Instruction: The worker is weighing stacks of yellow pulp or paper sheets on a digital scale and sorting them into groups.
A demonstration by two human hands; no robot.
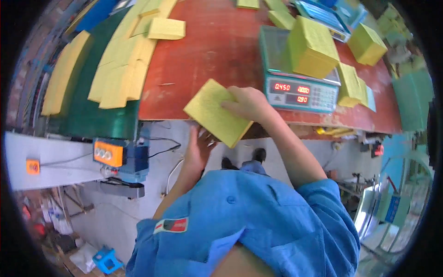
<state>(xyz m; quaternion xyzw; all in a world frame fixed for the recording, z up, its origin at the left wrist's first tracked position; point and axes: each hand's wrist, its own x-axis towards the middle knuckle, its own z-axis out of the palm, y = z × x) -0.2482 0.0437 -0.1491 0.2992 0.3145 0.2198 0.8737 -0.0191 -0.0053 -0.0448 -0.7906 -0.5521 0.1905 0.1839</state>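
A square stack of yellow paper [214,113] is held tilted at the front edge of the red table. My right hand [249,104] grips it at its right side, thumb lying across the top sheet. Just below its near left edge is my left hand [199,147], fingers apart and partly hidden by the stack; whether they touch the paper is unclear. To the right stands a digital scale [300,94] with lit red figures. A taller block of yellow paper [314,48] rests on the scale's plate.
Overlapping yellow paper stacks [120,69] lie on a green conveyor belt [76,122] at the left. More stacks [367,44] stand right of the scale, near a second scale [323,18]. An orange button box [108,153] hangs below the red tabletop [207,51].
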